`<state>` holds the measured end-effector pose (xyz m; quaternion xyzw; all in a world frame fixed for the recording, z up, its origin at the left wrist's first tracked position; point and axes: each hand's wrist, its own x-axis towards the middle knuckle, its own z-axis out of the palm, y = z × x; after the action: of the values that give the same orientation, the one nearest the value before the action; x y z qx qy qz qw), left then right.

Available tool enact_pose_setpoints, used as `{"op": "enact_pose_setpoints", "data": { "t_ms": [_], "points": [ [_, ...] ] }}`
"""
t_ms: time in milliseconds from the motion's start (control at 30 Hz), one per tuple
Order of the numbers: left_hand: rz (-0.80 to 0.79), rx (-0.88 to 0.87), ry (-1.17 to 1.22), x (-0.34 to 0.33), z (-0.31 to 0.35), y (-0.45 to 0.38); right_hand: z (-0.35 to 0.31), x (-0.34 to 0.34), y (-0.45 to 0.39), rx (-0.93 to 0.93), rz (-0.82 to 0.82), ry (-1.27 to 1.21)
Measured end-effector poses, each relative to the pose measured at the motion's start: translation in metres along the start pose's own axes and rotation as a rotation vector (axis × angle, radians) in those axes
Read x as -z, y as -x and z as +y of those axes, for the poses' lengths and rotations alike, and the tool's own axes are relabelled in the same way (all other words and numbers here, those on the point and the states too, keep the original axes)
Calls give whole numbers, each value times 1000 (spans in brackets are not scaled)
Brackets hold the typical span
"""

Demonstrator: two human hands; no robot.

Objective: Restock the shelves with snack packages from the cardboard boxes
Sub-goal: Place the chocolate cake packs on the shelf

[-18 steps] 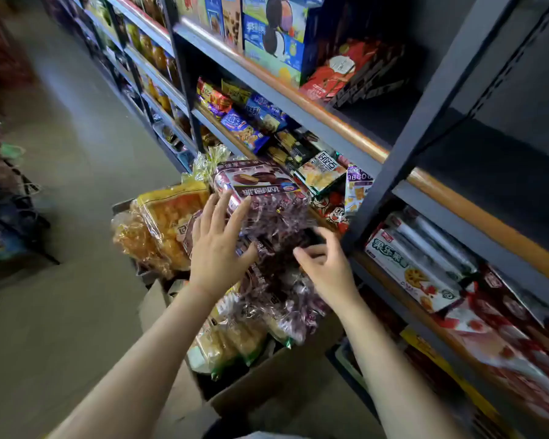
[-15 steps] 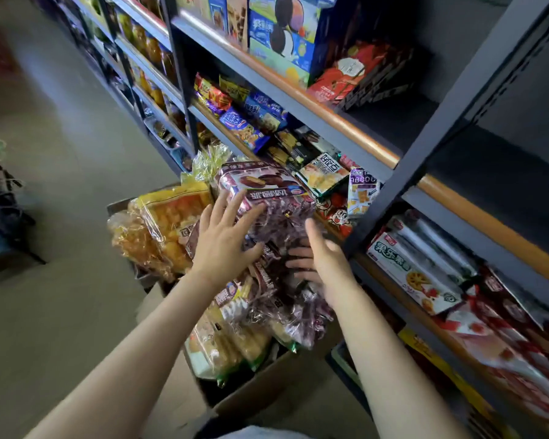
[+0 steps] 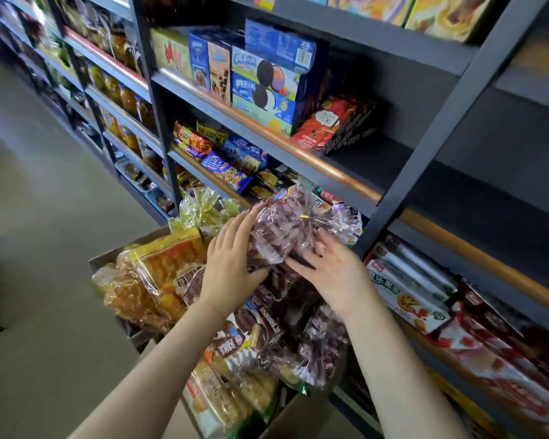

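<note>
You're standing in a shop aisle: dark metal shelves (image 3: 327, 175) run down your right, stocked with boxed cookies (image 3: 267, 87) and wrapped biscuit packs (image 3: 225, 169), bagged snack packages (image 3: 165, 274) piled in a cardboard box (image 3: 298, 416) at your feet on the floor (image 3: 45, 248)

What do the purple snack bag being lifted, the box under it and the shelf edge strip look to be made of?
Purple snack bag: thin clear plastic film, glossy; it crinkles and glints, tied with a gold twist tie. Both hands, left hand and right hand, press its sides.
Cardboard box: plain matte brown cardboard.
Shelf edge strip: looks like wood or copper-toned trim; unclear.
</note>
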<state>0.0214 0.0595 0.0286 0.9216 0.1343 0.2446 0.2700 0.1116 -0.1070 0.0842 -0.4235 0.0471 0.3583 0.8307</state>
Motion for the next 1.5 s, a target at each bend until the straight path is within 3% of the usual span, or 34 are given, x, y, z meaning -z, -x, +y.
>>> {"op": "enact_pose_setpoints", "data": {
  "t_ms": [233, 333, 400, 467, 500, 567, 633, 700, 867, 1033, 1100, 1200, 1267, 1333, 1367, 1433, 1500],
  "points": [
    [264, -115, 391, 12, 62, -22, -56, -23, 77, 220, -128, 50],
    [254, -8, 741, 29, 91, -32, -81, -19, 107, 421, -71, 168],
    [180, 211, 973, 35, 97, -41, -94, -8, 120, 622, 126, 463],
    [-3, 408, 1208, 33, 99, -47, -97, 8, 125, 720, 403, 803],
    [-117, 478, 1339, 30, 101, -48, -95, 17, 124, 686, 489, 895],
    [-298, 564, 1498, 25, 111, -43, -84, 31, 124, 497, 455, 907],
    [-402, 596, 1531, 14, 117, -38, -70, 39, 125, 287, 302, 713],
    [-472, 609, 1555, 5, 119, -35, -61, 46, 128, 188, 250, 573],
    [-545, 632, 1586, -5, 122, -28, -51, 66, 131, 235, 190, 502],
    [-579, 680, 1505, -12, 125, -27, -46, 70, 137, 288, 229, 474],
    [-537, 672, 1378, -15, 131, -25, -50, 71, 147, 343, 280, 504],
    [-316, 426, 1043, -9, 156, -13, -64, 73, 173, 537, 479, 653],
    [-494, 201, 1106, 0, 193, 4, -71, 74, 197, 708, 575, 749],
    [-680, 44, 1171, -1, 234, 26, -70, 72, 223, 798, 482, 902],
    [-662, 21, 1222, -5, 251, 35, -68, 71, 238, 798, 410, 1000],
    [-588, 88, 1395, -13, 279, 47, -63, 81, 271, 822, 349, 1157],
    [-627, 227, 1537, -15, 307, 65, -70, 103, 318, 969, 403, 1106]
  ]
}}
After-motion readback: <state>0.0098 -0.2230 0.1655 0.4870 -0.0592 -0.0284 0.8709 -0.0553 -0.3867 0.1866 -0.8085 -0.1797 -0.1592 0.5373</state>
